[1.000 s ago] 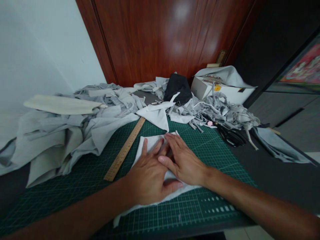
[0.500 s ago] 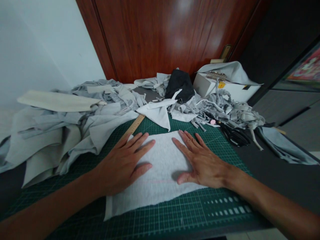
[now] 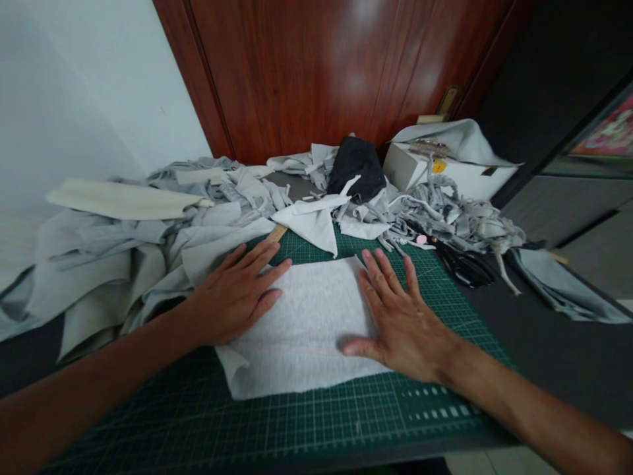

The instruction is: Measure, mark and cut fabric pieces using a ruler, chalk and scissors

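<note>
A piece of light grey fabric with a faint pink line across it lies on the green cutting mat. My left hand is spread over the fabric's left edge, fingertips near a wooden ruler that is mostly hidden. At the lower left, a corner of the fabric is curled up. On the right edge rests my right hand, palm down with fingers apart and thumb stretched inward. Neither hand grips anything.
Heaped fabric pieces cover the left side. Toward the back are a black cloth bundle, a white box and tangled grey strips. Black-handled scissors lie at the right, near folded grey cloth. A wooden door stands behind.
My left hand has shifted left and away from me, now covering more of the ruler. The fabric's near left corner has moved up and curled. My right hand has shifted slightly rightward.
</note>
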